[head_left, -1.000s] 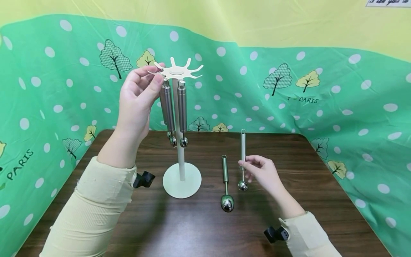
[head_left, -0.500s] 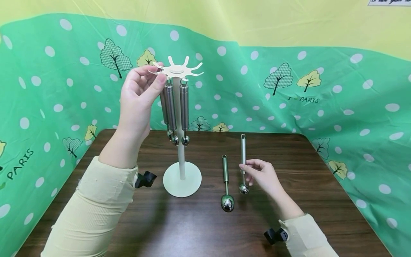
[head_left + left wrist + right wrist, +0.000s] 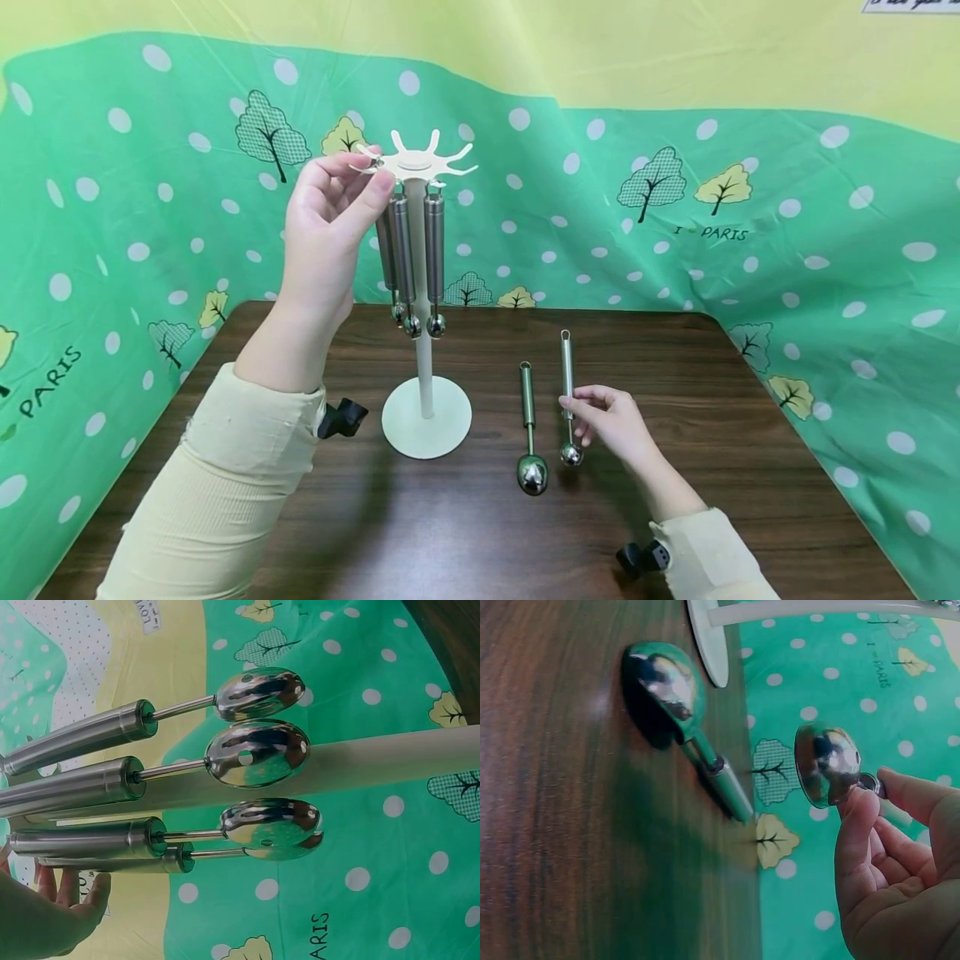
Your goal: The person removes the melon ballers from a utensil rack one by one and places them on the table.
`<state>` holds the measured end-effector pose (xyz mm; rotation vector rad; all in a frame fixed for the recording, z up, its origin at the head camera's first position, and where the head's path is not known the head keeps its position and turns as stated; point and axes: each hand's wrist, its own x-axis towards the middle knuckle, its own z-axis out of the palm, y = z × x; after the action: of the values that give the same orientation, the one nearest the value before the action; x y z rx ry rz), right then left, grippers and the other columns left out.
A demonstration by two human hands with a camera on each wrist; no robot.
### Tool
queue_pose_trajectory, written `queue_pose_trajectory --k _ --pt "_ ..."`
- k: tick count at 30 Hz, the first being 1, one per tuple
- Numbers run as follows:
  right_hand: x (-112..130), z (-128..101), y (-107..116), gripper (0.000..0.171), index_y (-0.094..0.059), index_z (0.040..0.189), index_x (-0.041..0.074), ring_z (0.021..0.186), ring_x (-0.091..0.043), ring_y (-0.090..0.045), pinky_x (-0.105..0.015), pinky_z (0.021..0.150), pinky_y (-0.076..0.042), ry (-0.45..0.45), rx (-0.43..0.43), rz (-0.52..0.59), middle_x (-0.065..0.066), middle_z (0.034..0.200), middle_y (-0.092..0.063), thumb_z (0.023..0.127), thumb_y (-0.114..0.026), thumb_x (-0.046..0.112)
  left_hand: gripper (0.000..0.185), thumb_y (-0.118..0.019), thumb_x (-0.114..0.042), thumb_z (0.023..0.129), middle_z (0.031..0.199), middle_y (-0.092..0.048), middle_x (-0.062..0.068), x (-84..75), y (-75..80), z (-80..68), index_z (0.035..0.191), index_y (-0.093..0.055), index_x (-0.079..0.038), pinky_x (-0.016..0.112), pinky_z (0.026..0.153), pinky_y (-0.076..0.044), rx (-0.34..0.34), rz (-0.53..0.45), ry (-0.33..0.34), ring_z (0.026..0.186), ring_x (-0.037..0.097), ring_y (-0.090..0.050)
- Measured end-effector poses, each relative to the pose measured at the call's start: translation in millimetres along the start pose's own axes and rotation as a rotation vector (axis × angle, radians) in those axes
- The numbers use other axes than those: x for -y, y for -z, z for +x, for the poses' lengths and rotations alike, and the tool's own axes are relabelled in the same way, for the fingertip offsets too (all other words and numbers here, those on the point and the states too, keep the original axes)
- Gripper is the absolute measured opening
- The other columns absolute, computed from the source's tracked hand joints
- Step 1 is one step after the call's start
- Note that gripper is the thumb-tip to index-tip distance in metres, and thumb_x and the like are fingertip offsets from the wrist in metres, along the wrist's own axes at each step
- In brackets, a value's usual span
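Now the right hand (image 3: 611,421) pinches the slim steel ball-ended scoop (image 3: 567,392) lower than before, its ball almost on the dark wooden table (image 3: 712,467). Left hand (image 3: 330,225) still pinches a prong of the white hanging rack (image 3: 415,162).

The stand (image 3: 426,417) sits mid-worktop (image 3: 300,517) with I think four scoops (image 3: 411,250) hanging off its top. Right of it lies a bigger scoop (image 3: 529,442), and just right again a thin scoop (image 3: 567,375) in the right hand (image 3: 611,421).
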<state>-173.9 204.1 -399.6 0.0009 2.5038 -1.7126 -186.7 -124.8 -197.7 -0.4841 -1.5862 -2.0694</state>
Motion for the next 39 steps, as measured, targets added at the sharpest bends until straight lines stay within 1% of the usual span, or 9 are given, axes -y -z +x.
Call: queue_pose_trajectory --k 10,18,24,32,35,39 --pt "-17 2 -1 0.037 -0.062 0.114 -0.011 0.053 -0.01 -0.057 -0.027 0.051 -0.054 -0.029 0.019 -0.023 -0.001 0.071 -0.063 0.094 -0.069 0.019 0.019 -0.064 -0.006 0.092 0.127 -0.055 0.004 -0.8 -2.1 1.3 0.105 -0.055 -0.016 0.028 0.102 -0.045 0.0 -0.008 -0.009 0.116 0.019 -0.057" --pt "-27 3 -4 0.041 -0.061 0.118 -0.011 0.053 -0.01 -0.057 -0.027 0.05 -0.053 -0.066 0.027 -0.031 -0.002 0.075 -0.064 0.093 -0.069 0.021 0.019 -0.065 -0.006 0.092 0.126 -0.055 0.004 -2.7 -4.4 2.1 0.104 -0.054 -0.015 0.028 0.103 -0.045 -0.005 -0.004 -0.005 0.115 0.018 -0.057" --pt "-34 4 -5 0.041 -0.061 0.117 -0.013 0.053 -0.01 -0.057 -0.025 0.05 -0.053 -0.08 0.008 -0.04 -0.003 0.073 -0.064 0.093 -0.069 0.019 0.019 -0.065 -0.006 0.092 0.128 -0.055 0.007 -3.2 -4.9 1.9 0.104 -0.054 -0.016 0.03 0.104 -0.044 -0.01 0.008 -0.01 0.117 0.019 -0.057" --pt "-46 6 -8 0.041 -0.058 0.118 -0.014 0.055 -0.01 -0.058 -0.025 0.052 -0.054 -0.138 0.027 -0.009 -0.004 0.074 -0.064 0.094 -0.068 0.018 0.019 -0.066 -0.008 0.091 0.126 -0.055 0.004 -2.3 -3.9 -0.2 0.103 -0.054 -0.015 0.03 0.105 -0.043 -0.02 0.013 0.008 0.118 0.019 -0.056" --pt "-48 6 -9 0.041 -0.057 0.117 -0.015 0.056 -0.01 -0.058 -0.024 0.052 -0.054 -0.144 0.033 0.007 -0.004 0.075 -0.065 0.094 -0.068 0.017 0.019 -0.066 -0.008 0.091 0.125 -0.055 0.003 -2.2 -4.5 -0.6 0.103 -0.055 -0.016 0.03 0.104 -0.044 -0.022 0.009 0.011 0.118 0.018 -0.056" --pt "-50 6 -11 0.04 -0.057 0.116 -0.016 0.054 -0.009 -0.057 -0.022 0.052 -0.053 -0.149 0.033 0.029 -0.003 0.073 -0.065 0.093 -0.068 0.015 0.019 -0.066 -0.007 0.091 0.126 -0.055 0.006 -2.5 -5.3 -0.8 0.104 -0.055 -0.015 0.03 0.104 -0.044 -0.024 0.003 0.01 0.118 0.018 -0.055"
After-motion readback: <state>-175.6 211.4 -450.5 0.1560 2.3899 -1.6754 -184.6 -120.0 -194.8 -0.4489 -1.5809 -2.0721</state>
